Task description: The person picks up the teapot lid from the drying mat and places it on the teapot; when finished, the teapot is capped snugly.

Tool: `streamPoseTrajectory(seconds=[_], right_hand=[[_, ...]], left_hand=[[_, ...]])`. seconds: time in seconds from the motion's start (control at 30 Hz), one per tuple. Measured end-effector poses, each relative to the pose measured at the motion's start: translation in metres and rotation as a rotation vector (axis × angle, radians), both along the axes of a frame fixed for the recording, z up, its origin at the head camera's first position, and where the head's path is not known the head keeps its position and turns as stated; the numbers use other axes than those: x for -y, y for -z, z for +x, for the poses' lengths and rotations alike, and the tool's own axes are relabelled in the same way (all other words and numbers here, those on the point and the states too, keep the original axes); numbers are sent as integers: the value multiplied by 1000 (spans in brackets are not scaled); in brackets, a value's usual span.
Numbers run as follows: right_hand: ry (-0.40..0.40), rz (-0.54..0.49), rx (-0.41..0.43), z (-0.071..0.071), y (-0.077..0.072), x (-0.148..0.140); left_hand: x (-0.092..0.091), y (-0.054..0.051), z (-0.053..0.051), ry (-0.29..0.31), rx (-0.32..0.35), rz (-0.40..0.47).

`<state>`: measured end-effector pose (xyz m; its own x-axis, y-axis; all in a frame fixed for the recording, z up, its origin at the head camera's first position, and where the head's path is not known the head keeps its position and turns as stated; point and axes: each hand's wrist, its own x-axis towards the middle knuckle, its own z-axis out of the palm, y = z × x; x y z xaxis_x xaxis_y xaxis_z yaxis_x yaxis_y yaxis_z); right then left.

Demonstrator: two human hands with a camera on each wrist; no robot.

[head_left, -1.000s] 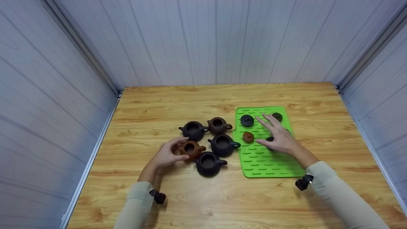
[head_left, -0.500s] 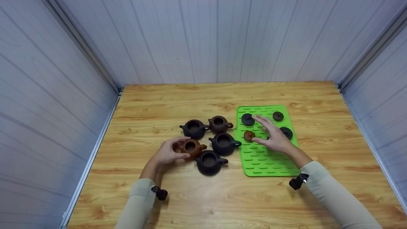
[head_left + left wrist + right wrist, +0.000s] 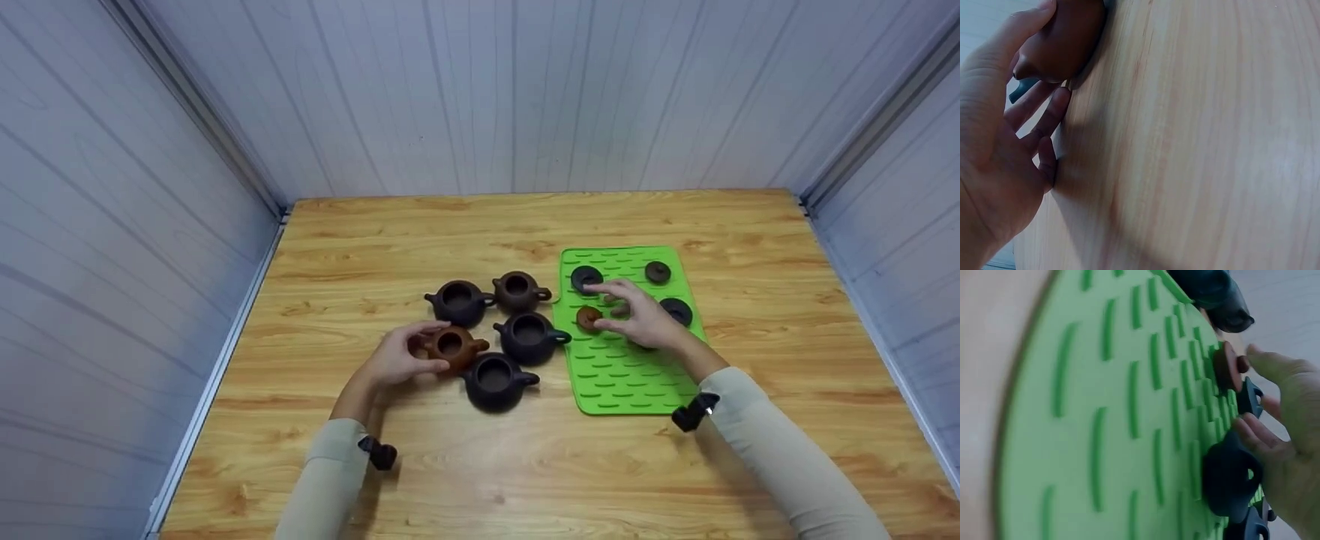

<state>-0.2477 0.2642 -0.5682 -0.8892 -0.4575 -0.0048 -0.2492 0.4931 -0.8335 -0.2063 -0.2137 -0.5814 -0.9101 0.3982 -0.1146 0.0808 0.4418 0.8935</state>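
Note:
My left hand (image 3: 394, 361) holds the small reddish-brown teapot (image 3: 454, 361), thumb on the near side and fingers round the far side. The left wrist view has the left hand (image 3: 994, 140) beside this lidless teapot (image 3: 1069, 42), which rests on the table. On the green mat (image 3: 622, 386) lies a reddish-brown lid (image 3: 587, 316); my right hand (image 3: 649, 322) is over the mat, its thumb at that lid and fingers spread apart. In the right wrist view, the right hand's (image 3: 1297, 422) thumb is by the knob of the lid (image 3: 1228, 367); whether they touch is unclear.
Dark lidless teapots (image 3: 527, 352) stand close around the held one, left of the mat. A black lid (image 3: 586, 278), a brown lid (image 3: 658, 271) and a dark lid (image 3: 678, 310) lie on the mat, with another dark lid (image 3: 1229, 484) below the right hand. Walls stand behind and at both sides.
My right hand has moved left and lower toward the reddish-brown lid, with the thumb and fingers drawing closer together. My left hand stays on its teapot.

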Motion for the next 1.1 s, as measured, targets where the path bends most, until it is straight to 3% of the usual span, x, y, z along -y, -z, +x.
streamPoseTrajectory(seconds=[0.13, 0.33, 1.1], right_hand=[[-51, 54, 60, -10, -3, -2], [-118, 68, 102, -20, -3, -7], [-113, -8, 159, -24, 3, -3]], left_hand=[[0, -2, 0, -5, -9, -16], [-2, -4, 2, -10, 31, -17], [1, -6, 3, 36, 5, -40]])
